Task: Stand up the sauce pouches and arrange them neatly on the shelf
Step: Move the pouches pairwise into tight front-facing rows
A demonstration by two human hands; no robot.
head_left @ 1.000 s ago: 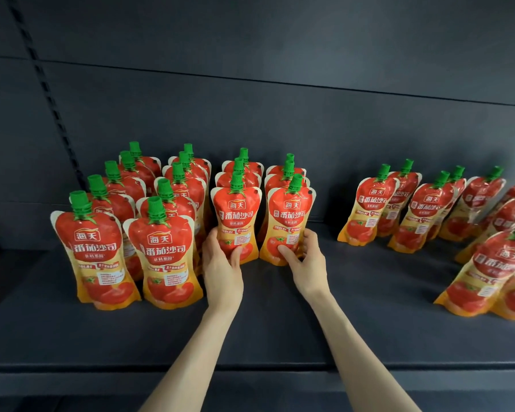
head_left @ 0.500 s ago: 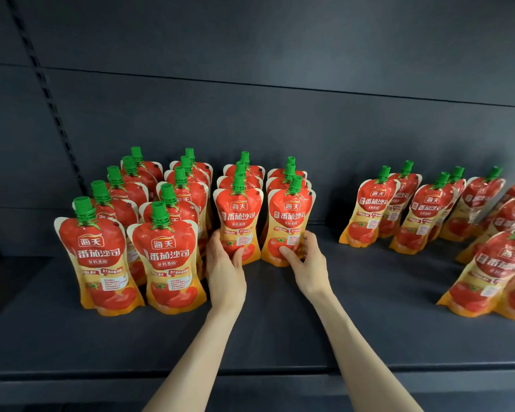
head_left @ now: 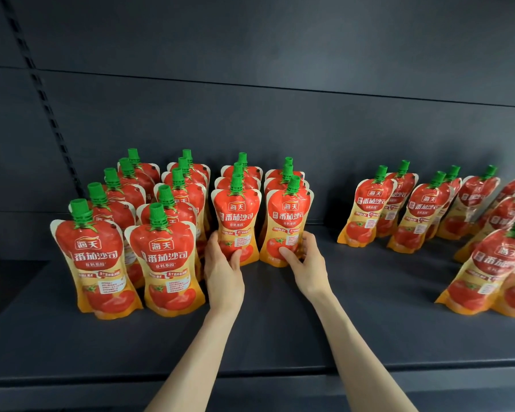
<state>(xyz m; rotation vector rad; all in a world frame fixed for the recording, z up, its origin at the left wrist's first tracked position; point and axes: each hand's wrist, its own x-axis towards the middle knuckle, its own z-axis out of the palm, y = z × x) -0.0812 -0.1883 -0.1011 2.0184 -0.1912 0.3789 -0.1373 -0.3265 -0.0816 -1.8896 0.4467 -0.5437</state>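
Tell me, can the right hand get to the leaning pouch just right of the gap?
Probably yes. The right hand is on a front pouch, and only bare shelf lies between it and the leaning pouch.

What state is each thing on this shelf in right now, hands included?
Left hand: gripping the third row's front pouch, upright.
Right hand: gripping the fourth row's front pouch, upright.
Left rows: upright, lined front to back.
Right pouches: standing but leaning, loosely spaced.
Near-right pouch: leaning left.
Shelf: bare at the front.
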